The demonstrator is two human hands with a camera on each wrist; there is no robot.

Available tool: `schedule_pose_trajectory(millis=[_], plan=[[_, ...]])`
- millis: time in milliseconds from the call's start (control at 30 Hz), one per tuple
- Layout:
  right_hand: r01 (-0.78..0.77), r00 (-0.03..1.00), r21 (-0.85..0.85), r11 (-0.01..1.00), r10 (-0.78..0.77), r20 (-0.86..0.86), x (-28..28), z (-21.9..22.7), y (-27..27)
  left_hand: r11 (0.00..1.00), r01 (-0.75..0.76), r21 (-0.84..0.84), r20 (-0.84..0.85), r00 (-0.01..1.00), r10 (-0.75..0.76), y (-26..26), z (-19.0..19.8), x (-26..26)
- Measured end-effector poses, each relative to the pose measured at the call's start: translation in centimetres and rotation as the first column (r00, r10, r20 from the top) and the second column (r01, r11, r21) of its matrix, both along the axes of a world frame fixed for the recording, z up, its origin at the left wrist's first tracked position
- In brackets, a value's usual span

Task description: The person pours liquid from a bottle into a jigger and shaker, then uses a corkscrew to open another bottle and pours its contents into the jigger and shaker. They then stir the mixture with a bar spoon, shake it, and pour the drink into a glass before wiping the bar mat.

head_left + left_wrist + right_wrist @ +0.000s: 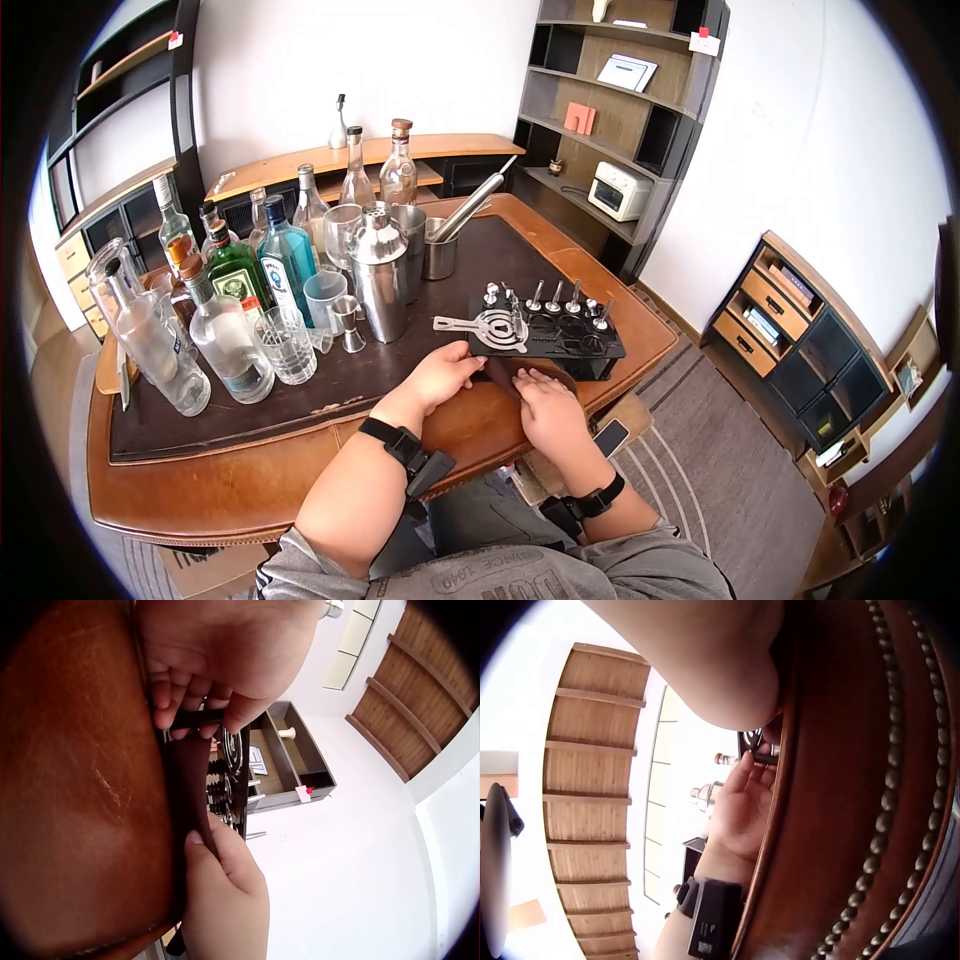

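A dark brown, leather-like sheet (pixel 507 378) lies at the desk's front edge, bent upward between my two hands. My left hand (pixel 440 380) pinches its left end, where a dark strip (pixel 197 718) shows between thumb and fingers. On the right side my right hand (pixel 551 408) lies over the sheet; in the left wrist view its thumb and fingers grip the sheet's edge. Just beyond the hands stands a black rack (pixel 590 350) with several metal bar tools upright in it. A flat cocktail strainer (pixel 497 331) rests on the rack's left part.
Left of the rack stand a steel shaker (pixel 379 280), a jigger (pixel 349 325), a cut-glass tumbler (pixel 287 347) and several bottles, one of them blue (pixel 286 250). A steel cup (pixel 440 255) holds long tools. A phone (pixel 611 437) lies below the desk's right edge.
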State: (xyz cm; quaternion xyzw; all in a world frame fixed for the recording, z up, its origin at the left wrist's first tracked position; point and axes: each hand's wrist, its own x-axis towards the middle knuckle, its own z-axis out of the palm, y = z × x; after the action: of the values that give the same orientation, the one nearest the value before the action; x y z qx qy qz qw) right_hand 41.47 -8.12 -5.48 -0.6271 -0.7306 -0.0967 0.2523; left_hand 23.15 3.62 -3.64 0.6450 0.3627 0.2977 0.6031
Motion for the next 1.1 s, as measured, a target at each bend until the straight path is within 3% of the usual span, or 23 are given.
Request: schedule_pose_trajectory(millis=[200,433,533,667,767,800,867,933,1000,1033,1100], plan=[[0.223,0.975,0.119,0.968,-0.22,-0.033,5.2,-0.6,0.5,1.0,0.003,0.009,-0.04,0.999,-0.003,0.4,-0.5,0.0],[0.171,0.985,0.167,0.971,-0.167,-0.039,4.5,-1.1,1.7,0.993,-0.058,-0.105,-0.102,0.994,0.047,-0.6,1.3,-1.9],[0.125,0.99,0.134,0.983,-0.116,-0.074,4.5,-0.8,1.9,0.988,-0.11,-0.105,-0.07,0.992,0.103,-1.6,2.3,-4.1],[0.093,0.994,0.189,0.978,-0.081,-0.069,4.7,-1.2,2.0,0.937,-0.35,-0.005,0.182,0.921,0.345,-3.4,3.6,-7.9],[0.092,0.993,0.183,0.979,-0.076,-0.09,4.7,-0.9,1.9,0.702,-0.711,0.04,0.399,0.656,0.641,-3.6,3.0,-10.4],[0.09,0.993,0.183,0.979,-0.075,-0.09,4.7,-1.0,2.0,0.588,-0.809,0.027,0.5,0.52,0.693,-3.0,2.2,-11.2],[0.091,0.993,0.181,0.979,-0.076,-0.088,4.8,-1.2,2.0,0.386,-0.915,0.119,0.623,0.372,0.688,-1.8,1.8,-12.8],[0.086,0.993,0.197,0.977,-0.068,-0.096,4.9,-1.5,2.0,0.08,-0.915,0.395,0.49,0.284,0.824,-1.8,2.4,-14.0],[0.079,0.993,0.205,0.976,-0.06,-0.098,5.0,-1.4,2.0,-0.098,-0.673,0.733,0.335,0.231,0.913,-2.5,3.7,-15.3],[0.075,0.994,0.202,0.976,-0.056,-0.097,5.0,-1.3,2.0,-0.091,-0.6,0.794,0.28,0.229,0.932,-2.7,4.0,-15.8],[0.073,0.994,0.198,0.978,-0.054,-0.1,5.0,-1.2,1.9,0.126,-0.625,0.77,0.007,0.206,0.978,-3.0,4.5,-16.2]])
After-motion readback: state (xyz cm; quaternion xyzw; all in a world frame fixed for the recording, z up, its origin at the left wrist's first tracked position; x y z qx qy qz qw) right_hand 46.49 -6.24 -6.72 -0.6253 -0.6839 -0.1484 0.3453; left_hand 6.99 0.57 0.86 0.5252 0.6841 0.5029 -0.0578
